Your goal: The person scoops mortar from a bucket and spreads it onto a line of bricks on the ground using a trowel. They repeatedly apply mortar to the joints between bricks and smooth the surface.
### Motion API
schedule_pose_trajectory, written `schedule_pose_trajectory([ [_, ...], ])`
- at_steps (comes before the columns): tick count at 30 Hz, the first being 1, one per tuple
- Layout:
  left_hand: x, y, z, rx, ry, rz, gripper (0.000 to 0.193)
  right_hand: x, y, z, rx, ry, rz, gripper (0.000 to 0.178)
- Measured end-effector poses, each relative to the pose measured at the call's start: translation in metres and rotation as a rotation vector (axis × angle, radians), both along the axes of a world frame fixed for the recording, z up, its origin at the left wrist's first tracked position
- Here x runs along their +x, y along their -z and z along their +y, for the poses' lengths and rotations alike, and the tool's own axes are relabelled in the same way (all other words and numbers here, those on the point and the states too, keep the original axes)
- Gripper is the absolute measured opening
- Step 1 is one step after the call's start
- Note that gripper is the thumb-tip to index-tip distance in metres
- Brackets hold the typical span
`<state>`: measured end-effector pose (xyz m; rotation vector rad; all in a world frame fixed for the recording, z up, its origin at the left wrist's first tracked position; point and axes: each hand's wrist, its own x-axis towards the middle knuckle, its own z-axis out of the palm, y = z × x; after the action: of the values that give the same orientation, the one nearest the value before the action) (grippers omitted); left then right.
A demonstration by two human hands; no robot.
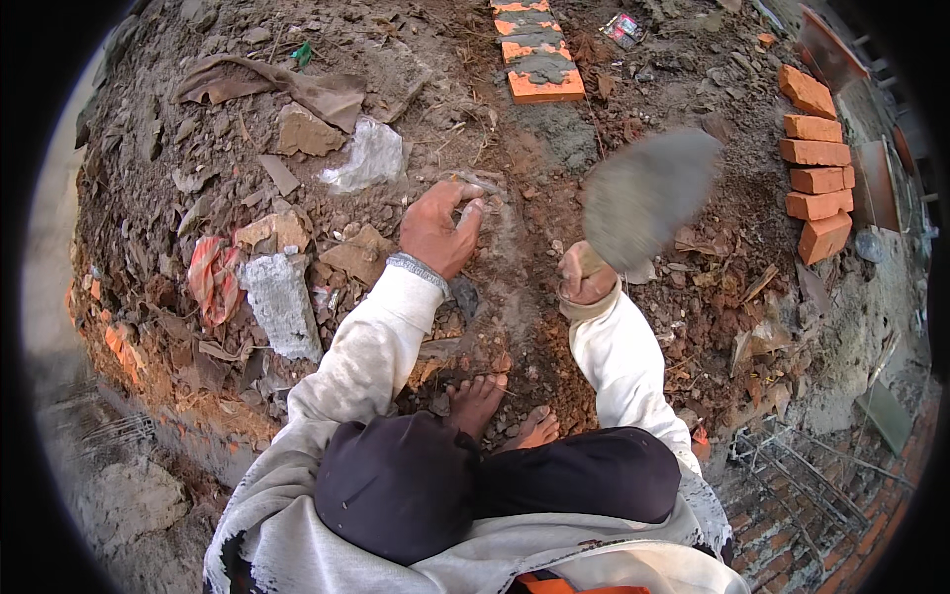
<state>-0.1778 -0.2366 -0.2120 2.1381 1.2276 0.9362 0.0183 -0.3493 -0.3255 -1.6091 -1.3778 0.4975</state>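
Note:
I squat barefoot on rubble-strewn earth. My right hand (586, 278) grips the handle of a mortar-coated trowel (645, 194), whose grey blade is raised and motion-blurred above the ground. My left hand (438, 229) reaches down to the dirt, fingers curled around a small pale stone or lump; I cannot tell exactly what it is. A metal bracelet sits on that wrist. Ahead, a short row of orange bricks (535, 51) lies topped with grey mortar, with a wet mortar patch (569, 129) just in front of it.
A stack of orange bricks (815, 163) stands at the right. Broken concrete chunks (280, 302), torn sacks and cloth scraps litter the left. A brick ledge drops off at the left edge (129, 356). Steel reinforcing bars (802, 485) lie at lower right.

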Motion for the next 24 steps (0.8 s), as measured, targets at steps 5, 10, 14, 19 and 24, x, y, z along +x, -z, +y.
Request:
schedule_pose_trajectory([
  [5, -0.015, 0.004, -0.003, -0.023, -0.02, 0.05, 0.015, -0.005, -0.027, -0.02, -0.655, 0.075, -0.158, 0.039],
  [10, -0.03, 0.015, -0.008, -0.105, -0.066, 0.051, 0.015, -0.011, -0.088, 0.001, 0.531, 0.163, 0.347, 0.035],
  [14, 0.005, 0.01, -0.006, -0.066, 0.018, -0.039, 0.014, 0.016, 0.049, -0.032, -0.534, 0.015, -0.186, 0.041],
  [19, -0.028, 0.004, -0.009, -0.076, -0.052, 0.024, 0.015, -0.021, -0.086, -0.011, -0.238, 0.151, -0.01, 0.037],
  [24, -0.005, 0.002, -0.005, -0.039, -0.011, -0.008, 0.016, 0.001, -0.012, -0.021, 0.259, 0.073, 0.238, 0.035],
])
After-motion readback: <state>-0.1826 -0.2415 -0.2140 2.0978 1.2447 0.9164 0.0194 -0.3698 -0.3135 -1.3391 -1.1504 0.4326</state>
